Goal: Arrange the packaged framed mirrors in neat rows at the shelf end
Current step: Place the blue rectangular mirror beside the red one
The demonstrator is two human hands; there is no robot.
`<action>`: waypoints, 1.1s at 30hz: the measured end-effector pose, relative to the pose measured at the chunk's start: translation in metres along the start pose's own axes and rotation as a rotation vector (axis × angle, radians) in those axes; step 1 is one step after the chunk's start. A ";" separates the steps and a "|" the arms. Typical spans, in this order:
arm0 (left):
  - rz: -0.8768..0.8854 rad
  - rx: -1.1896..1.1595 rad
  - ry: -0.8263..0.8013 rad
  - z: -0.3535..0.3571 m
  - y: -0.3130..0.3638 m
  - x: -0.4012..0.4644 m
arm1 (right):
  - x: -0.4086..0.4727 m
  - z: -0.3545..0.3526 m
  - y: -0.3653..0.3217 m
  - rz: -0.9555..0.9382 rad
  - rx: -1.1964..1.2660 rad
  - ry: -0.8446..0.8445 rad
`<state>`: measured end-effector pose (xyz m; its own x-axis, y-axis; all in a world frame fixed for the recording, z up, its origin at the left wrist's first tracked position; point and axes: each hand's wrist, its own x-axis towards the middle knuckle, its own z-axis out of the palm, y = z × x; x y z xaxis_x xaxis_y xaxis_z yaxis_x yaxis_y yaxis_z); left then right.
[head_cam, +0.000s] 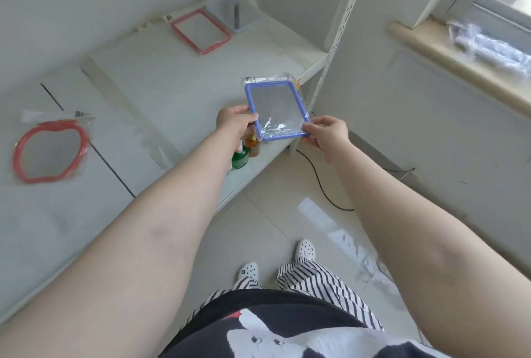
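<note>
A blue rectangular framed mirror in clear plastic wrap is held above the front right part of the white shelf. My left hand grips its near left edge and my right hand grips its near right corner. At the far end of the shelf lie a red rectangular framed mirror and, touching it on the right, a pale grey-blue framed mirror. A red apple-shaped packaged mirror lies flat at the left of the shelf.
Small green and orange bottles stand at the shelf's front edge under my left hand. A perforated white upright marks the shelf's right end. A black cable runs over the tiled floor. Crumpled plastic bags lie on the window sill.
</note>
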<state>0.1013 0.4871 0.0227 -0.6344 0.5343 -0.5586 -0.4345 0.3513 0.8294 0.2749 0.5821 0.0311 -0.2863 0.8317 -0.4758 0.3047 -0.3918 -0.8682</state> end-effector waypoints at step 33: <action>0.036 0.073 0.681 -0.092 0.058 0.131 | 0.179 0.232 -0.096 0.090 -0.231 -0.609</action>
<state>-0.0661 0.5068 -0.0030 -0.9185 -0.0474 -0.3926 -0.3768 0.4062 0.8325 -0.0164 0.6765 -0.0036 -0.6926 0.4015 -0.5992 0.5195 -0.2987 -0.8006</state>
